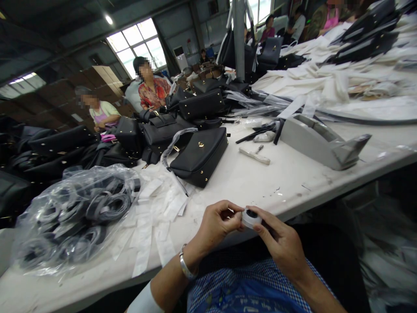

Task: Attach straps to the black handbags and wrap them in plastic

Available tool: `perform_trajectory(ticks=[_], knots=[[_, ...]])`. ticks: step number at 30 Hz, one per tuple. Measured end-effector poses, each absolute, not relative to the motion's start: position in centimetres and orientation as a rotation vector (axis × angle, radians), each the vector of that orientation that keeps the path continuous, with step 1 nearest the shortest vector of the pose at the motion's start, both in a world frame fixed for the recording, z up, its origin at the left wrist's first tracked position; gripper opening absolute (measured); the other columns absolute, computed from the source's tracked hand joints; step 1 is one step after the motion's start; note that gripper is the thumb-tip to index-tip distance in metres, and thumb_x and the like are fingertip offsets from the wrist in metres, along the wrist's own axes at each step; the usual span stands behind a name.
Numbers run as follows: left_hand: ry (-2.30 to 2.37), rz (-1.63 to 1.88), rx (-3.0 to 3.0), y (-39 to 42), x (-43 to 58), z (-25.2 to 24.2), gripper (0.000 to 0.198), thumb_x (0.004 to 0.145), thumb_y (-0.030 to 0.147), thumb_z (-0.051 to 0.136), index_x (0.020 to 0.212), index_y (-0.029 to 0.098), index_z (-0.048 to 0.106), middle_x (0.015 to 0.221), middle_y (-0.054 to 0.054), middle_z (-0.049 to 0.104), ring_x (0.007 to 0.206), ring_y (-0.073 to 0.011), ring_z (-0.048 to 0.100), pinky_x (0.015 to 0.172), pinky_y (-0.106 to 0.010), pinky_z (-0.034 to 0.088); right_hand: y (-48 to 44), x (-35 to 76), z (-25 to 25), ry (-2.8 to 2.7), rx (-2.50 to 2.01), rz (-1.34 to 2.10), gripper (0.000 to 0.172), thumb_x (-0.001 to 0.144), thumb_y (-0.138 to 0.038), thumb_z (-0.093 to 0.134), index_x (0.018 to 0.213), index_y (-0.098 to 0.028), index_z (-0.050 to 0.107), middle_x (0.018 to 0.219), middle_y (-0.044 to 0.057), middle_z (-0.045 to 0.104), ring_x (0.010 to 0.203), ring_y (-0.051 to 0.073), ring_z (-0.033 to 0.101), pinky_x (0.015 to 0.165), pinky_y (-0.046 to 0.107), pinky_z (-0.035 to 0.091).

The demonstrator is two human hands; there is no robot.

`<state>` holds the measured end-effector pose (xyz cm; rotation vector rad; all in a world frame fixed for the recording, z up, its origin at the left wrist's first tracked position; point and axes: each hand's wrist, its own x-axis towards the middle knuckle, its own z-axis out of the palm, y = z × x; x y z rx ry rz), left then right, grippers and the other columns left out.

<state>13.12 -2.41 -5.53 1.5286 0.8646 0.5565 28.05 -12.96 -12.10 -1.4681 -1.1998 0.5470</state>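
Both my hands meet at the near edge of the white table [260,182], over my lap. They hold a small white roll of tape [251,218] with a dark centre between them. My left hand [217,226] pinches at the roll's left side with curled fingers; a silver bangle sits on its wrist. My right hand [280,243] wraps the roll from the right, thumb and fingers closed on it.
A black handbag [200,156] lies just beyond my hands, with more black bags [163,126] piled behind. A clear plastic bag of dark straps [74,213] sits left, paper strips [153,217] beside it. A grey tape dispenser [322,141] stands right. Other people sit across.
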Motion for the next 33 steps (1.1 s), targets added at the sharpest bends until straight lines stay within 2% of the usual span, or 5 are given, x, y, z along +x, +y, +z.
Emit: perform_trajectory(ticks=[6,10,15,27,33], knots=[[0.821,0.667,1.474,-2.7,13.5,-5.5,0.023,0.089,0.033,0.066,0.101,0.013,0.069,0.067,-0.002,0.071,0.059,-0.013,0.07,0.062,-0.025,0.057,-12.9,28.0,-11.6,-1.093,-1.494,0.613,0.035,0.094,-0.039,0.058,0.127,-0.029,0.064,0.13,0.003,0.069,0.12,0.024,0.064,0.106,0.039,0.05],[0.841,0.728,1.592,-2.7,13.4,-5.2,0.023,0.074,0.024,0.081,0.092,0.015,0.071,0.085,-0.003,0.071,0.069,-0.0129,0.069,0.062,-0.022,0.055,-13.0,28.1,-11.6,-1.108,-1.494,0.567,0.035,0.092,-0.038,0.061,0.126,-0.031,0.064,0.131,0.002,0.067,0.122,0.024,0.062,0.109,0.04,0.047],[0.848,0.642,1.639,-2.3,13.3,-4.6,0.013,0.084,0.026,0.072,0.082,0.013,0.069,0.064,0.0,0.066,0.058,-0.0108,0.064,0.061,-0.022,0.052,-13.0,28.2,-11.8,-1.105,-1.444,0.617,0.036,0.091,-0.036,0.063,0.126,-0.032,0.065,0.133,0.002,0.067,0.123,0.024,0.061,0.111,0.041,0.046],[0.729,0.427,1.45,-1.6,14.3,-4.4,0.026,0.093,0.039,0.058,0.086,0.015,0.057,0.066,0.002,0.058,0.056,-0.0097,0.057,0.053,-0.02,0.049,-13.0,28.2,-12.8,-0.722,-1.114,1.083,0.035,0.092,-0.042,0.064,0.124,-0.029,0.069,0.122,0.005,0.073,0.106,0.024,0.069,0.095,0.035,0.055],[0.754,0.542,1.474,-2.1,14.2,-4.0,0.031,0.093,0.041,0.057,0.107,0.014,0.064,0.091,-0.006,0.065,0.072,-0.0141,0.066,0.062,-0.027,0.058,-12.6,28.1,-12.5,-0.636,-1.092,1.048,0.034,0.093,-0.043,0.063,0.123,-0.03,0.069,0.124,0.003,0.072,0.102,0.022,0.07,0.095,0.035,0.056]])
